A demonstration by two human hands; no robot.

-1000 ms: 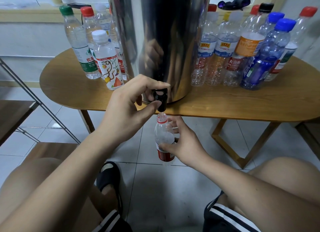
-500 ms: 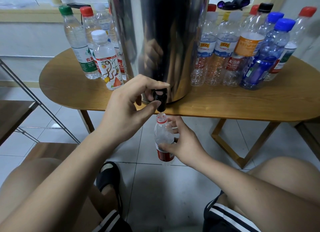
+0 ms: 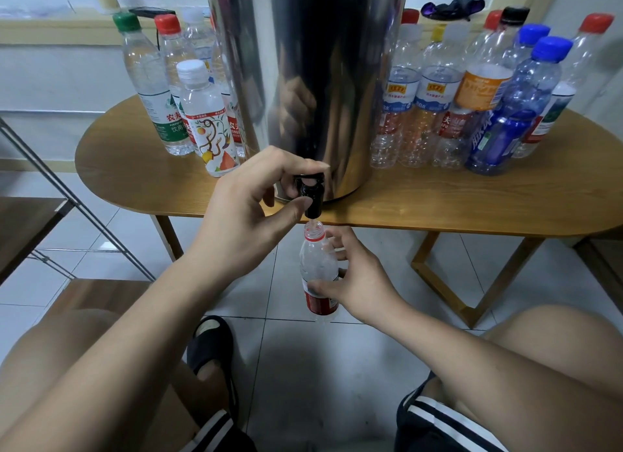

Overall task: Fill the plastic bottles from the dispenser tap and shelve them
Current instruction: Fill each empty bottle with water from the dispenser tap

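Nothing has shifted: left hand (image 3: 242, 217) pinches tap (image 3: 313, 195), right hand (image 3: 362, 283) grips red-labelled bottle (image 3: 318, 264).

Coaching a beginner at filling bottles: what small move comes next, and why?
Probably hold steady and let it fill: left hand pinches the tap, right hand grips the bottle, mouth just under the spout, seemingly not yet full.

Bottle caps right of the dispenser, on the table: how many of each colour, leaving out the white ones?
Red caps: 3
Blue caps: 2
Yellow cap: 1
Black cap: 1
Total: 7 coloured caps
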